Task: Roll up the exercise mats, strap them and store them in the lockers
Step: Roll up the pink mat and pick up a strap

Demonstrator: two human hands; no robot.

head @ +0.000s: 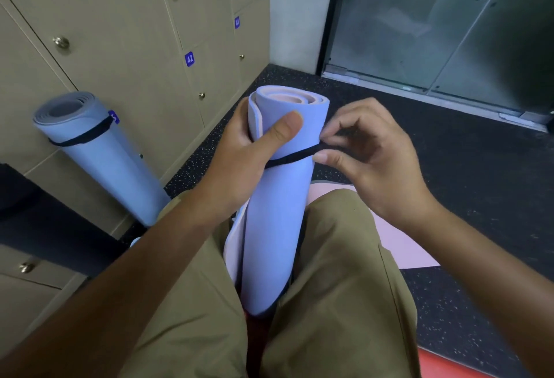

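Legs: khaki shorts (338, 272) are seen nearest to the camera; the rolled mat is held between the two thighs.
Rolled mat: a blue mat with a pink inner side (278, 227) is kept almost upright, its long axis going from the lap up and slightly away, and the open spiral end is turned upward.
Left hand: the left hand (254, 149) is wrapped around the upper part of the roll, with the thumb pressed on the front face.
Strap: a thin black strap (292, 158) is laid around the roll below the top end, and it is drawn out to the right side.
Right hand: the right hand (368, 152) is placed just beside the roll, and the free part of the strap is pinched between its thumb and fingers.
Pink mat: a flat pink mat (401, 236) is spread on the floor under the right leg.
Second mat: another blue roll (99, 149), already bound with a black strap, is leaned against the lockers at the left, its open end up.
Floor: black rubber with pale speckles (464, 182) is seen.
Lockers: beige doors with round knobs (126, 32) are seen; blue labels 42 and 41 are read.
Room: a glass door (434, 23) is seen at the far right.
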